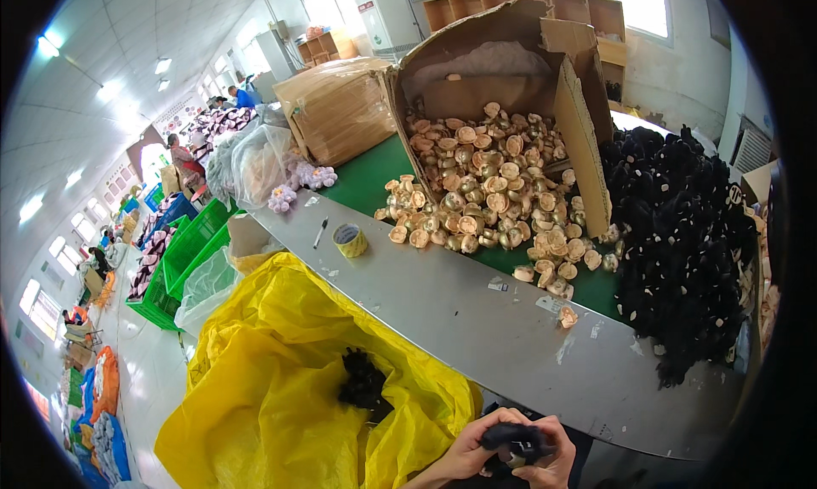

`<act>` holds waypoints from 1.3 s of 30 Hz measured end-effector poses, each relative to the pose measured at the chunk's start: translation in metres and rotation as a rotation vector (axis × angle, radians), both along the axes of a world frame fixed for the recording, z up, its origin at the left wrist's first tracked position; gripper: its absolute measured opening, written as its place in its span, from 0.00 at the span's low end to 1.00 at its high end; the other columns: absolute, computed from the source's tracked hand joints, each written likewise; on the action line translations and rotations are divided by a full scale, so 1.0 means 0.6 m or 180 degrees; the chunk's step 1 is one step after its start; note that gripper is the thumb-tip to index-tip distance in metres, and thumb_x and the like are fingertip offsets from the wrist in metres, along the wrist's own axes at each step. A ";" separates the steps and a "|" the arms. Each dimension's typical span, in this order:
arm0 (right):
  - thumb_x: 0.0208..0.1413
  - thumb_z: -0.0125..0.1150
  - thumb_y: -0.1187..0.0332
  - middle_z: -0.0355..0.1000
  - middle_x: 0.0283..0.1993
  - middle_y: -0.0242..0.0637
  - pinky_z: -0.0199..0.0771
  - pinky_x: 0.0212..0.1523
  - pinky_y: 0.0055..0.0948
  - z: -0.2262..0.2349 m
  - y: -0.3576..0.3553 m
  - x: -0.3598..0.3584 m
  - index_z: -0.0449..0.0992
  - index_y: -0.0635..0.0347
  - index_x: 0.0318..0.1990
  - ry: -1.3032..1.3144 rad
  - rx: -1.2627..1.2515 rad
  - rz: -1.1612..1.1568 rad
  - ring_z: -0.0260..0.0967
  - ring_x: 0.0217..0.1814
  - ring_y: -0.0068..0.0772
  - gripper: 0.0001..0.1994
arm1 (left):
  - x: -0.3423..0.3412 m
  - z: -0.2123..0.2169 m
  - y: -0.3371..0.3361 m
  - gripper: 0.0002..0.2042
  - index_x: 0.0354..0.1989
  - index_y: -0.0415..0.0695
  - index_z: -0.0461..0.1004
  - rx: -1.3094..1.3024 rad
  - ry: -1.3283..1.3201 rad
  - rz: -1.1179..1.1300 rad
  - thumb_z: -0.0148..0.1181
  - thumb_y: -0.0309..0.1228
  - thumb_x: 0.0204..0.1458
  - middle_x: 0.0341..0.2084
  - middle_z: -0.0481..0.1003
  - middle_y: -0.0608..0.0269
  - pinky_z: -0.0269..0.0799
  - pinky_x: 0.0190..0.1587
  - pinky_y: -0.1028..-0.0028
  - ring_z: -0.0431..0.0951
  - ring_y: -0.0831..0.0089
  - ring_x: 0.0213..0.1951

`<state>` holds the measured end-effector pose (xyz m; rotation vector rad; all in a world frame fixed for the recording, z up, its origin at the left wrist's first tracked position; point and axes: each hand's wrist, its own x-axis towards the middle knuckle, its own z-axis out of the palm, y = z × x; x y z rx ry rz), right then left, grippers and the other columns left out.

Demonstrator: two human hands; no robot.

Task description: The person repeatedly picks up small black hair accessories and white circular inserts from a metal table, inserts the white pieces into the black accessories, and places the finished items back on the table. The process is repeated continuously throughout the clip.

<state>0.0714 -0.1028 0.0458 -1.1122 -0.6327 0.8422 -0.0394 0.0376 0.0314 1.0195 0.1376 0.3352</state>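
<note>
Close to my body, at the lower edge, both hands hold one small black plush piece (521,439). My left hand (466,453) grips its left side, fingers curled over the top. My right hand (555,457) closes round the right side, thumb underneath. A pale spot shows on the piece between the thumbs. To the left, a large yellow plastic bag (272,387) gapes with black plush pieces (363,383) inside. A big heap of similar black pieces (672,234) lies at the right. Small hollow beige-and-gold shells (485,183) spill from an opened cardboard box (585,140).
A grey metal worktop (477,319) runs before me, with a tape roll (350,240), a pen (321,233) and one loose shell (568,317). Behind stand a wrapped carton (336,106) and clear bags of fluffy pieces (259,161). Green crates (191,255) stand left; people work farther off.
</note>
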 end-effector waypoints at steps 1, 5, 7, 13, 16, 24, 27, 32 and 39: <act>0.42 0.79 0.68 0.64 0.51 0.37 0.66 0.56 0.30 0.001 -0.001 -0.001 0.69 0.66 0.55 -0.0171 0.0050 -0.0026 0.66 0.54 0.31 0.32 | -0.007 0.002 0.002 0.09 0.51 0.43 0.70 -0.0059 0.0072 -0.0073 0.49 0.28 0.65 0.50 0.71 0.63 0.66 0.34 0.86 0.72 0.82 0.41; 0.43 0.80 0.66 0.62 0.53 0.39 0.67 0.56 0.33 0.000 0.002 -0.003 0.68 0.66 0.56 -0.0569 0.0038 -0.0067 0.65 0.55 0.34 0.33 | 0.007 0.002 0.012 0.09 0.50 0.40 0.69 0.0228 -0.0322 -0.0009 0.47 0.25 0.65 0.48 0.71 0.59 0.66 0.54 0.74 0.71 0.74 0.49; 0.43 0.80 0.65 0.63 0.51 0.41 0.67 0.54 0.32 0.007 0.008 0.000 0.70 0.65 0.55 -0.0698 0.0055 -0.0093 0.65 0.52 0.35 0.33 | 0.004 0.016 0.009 0.09 0.50 0.41 0.69 0.0120 -0.0359 0.0144 0.47 0.26 0.64 0.47 0.71 0.58 0.66 0.53 0.74 0.71 0.74 0.48; 0.40 0.82 0.65 0.65 0.46 0.43 0.67 0.48 0.32 0.014 0.024 0.013 0.73 0.65 0.47 -0.1511 -0.0005 0.0106 0.65 0.46 0.38 0.28 | -0.002 0.021 0.008 0.06 0.45 0.42 0.68 -0.0086 -0.0287 0.0138 0.47 0.27 0.63 0.44 0.70 0.60 0.65 0.50 0.75 0.69 0.76 0.45; 0.40 0.82 0.62 0.65 0.45 0.43 0.69 0.45 0.36 0.006 0.027 -0.005 0.73 0.64 0.41 -0.2141 0.0040 -0.0358 0.65 0.43 0.42 0.25 | 0.006 0.019 0.005 0.06 0.45 0.42 0.67 -0.0324 -0.0367 0.0100 0.47 0.28 0.63 0.45 0.70 0.60 0.65 0.50 0.76 0.68 0.76 0.44; 0.43 0.80 0.50 0.64 0.35 0.39 0.66 0.33 0.28 -0.013 0.021 -0.022 0.71 0.58 0.31 -0.2940 -0.0004 -0.1321 0.64 0.34 0.33 0.25 | 0.022 0.036 0.022 0.08 0.40 0.43 0.68 0.0148 -0.0361 -0.0102 0.52 0.23 0.51 0.43 0.62 0.59 0.60 0.55 0.73 0.65 0.71 0.47; 0.41 0.81 0.58 0.71 0.37 0.41 0.72 0.33 0.27 -0.014 0.015 0.000 0.74 0.61 0.36 -0.3205 0.0183 -0.1269 0.70 0.34 0.34 0.23 | 0.033 0.044 0.027 0.11 0.41 0.44 0.68 0.0127 -0.0263 -0.0233 0.56 0.31 0.50 0.44 0.62 0.57 0.57 0.60 0.67 0.65 0.66 0.51; 0.48 0.75 0.64 0.75 0.34 0.44 0.77 0.27 0.26 -0.005 0.025 0.021 0.77 0.64 0.36 -0.3329 0.0668 -0.1280 0.76 0.28 0.36 0.15 | 0.032 0.023 0.024 0.19 0.43 0.44 0.69 0.0549 -0.0414 -0.0141 0.63 0.40 0.45 0.43 0.61 0.56 0.58 0.62 0.59 0.65 0.61 0.50; 0.46 0.78 0.63 0.69 0.24 0.35 0.66 0.20 0.25 -0.053 -0.001 0.004 0.72 0.63 0.33 -0.2860 0.0991 -0.0567 0.69 0.20 0.32 0.18 | 0.031 -0.021 -0.011 0.23 0.35 0.45 0.67 0.0204 -0.0684 -0.0009 0.72 0.49 0.47 0.36 0.60 0.61 0.65 0.52 0.60 0.62 0.68 0.41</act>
